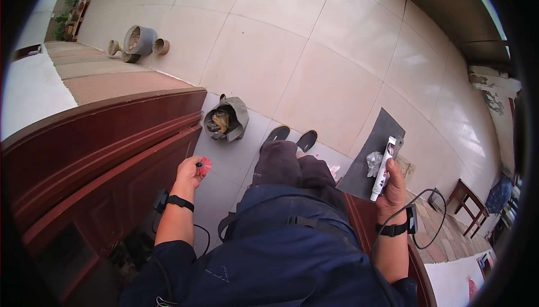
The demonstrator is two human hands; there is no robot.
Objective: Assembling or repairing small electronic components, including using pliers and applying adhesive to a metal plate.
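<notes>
At the far left, a dark red wooden door (106, 144) stands at a slant, and beyond its upper edge a grey bucket (147, 41) sits on the pale tiles among smaller pots. In front of the door, the left hand (191, 172) has its fingers curled in, pinching a small red-and-black piece (204, 166) (too small to make out fully), and a black strap (181, 203) circles that wrist. Just beyond, near the door's end, an open grey-green bag (240, 119) with brownish contents stands on the floor. The wearer's dark shoes (307, 140) are to its right. Farther right, a dark grey sheet (380, 133) is held out at a tilt, with a crumpled clear wrapper (373, 164) on it and, next to that, a white tube (382, 175) lying lengthwise. The right hand (394, 189) is closed around the sheet's edge, its thumb pressing the tube, the other fingers mostly hidden. At the far right, a wooden stool (470, 197) stands near a dark blue umbrella (498, 194)
</notes>
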